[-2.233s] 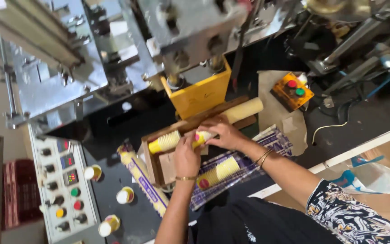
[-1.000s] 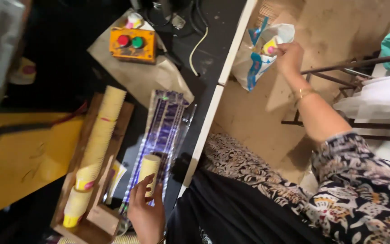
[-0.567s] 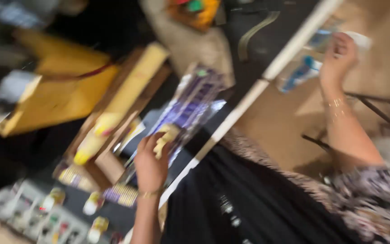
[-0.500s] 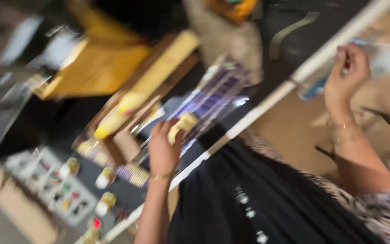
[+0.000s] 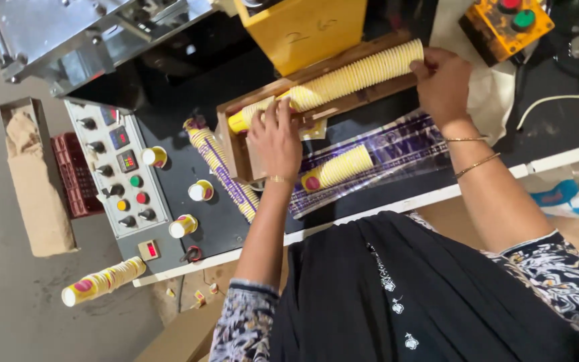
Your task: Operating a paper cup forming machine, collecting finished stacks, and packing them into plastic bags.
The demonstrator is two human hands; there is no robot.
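Yellow paper cup stack [image 5: 350, 75] in wooden tray [image 5: 236, 144]: light, crushable, likely to buckle; fingers of left hand [image 5: 275, 137] and right hand [image 5: 443, 84] curled, pressing opposite ends.

A black worktop [image 5: 182, 201] with a white front edge carries a grey control panel [image 5: 118, 174] of knobs and coloured buttons, left of it a red crate [image 5: 72, 174] and brown sack [image 5: 35, 194] on grey floor [image 5: 8, 315], steel machinery [image 5: 82, 33] behind.
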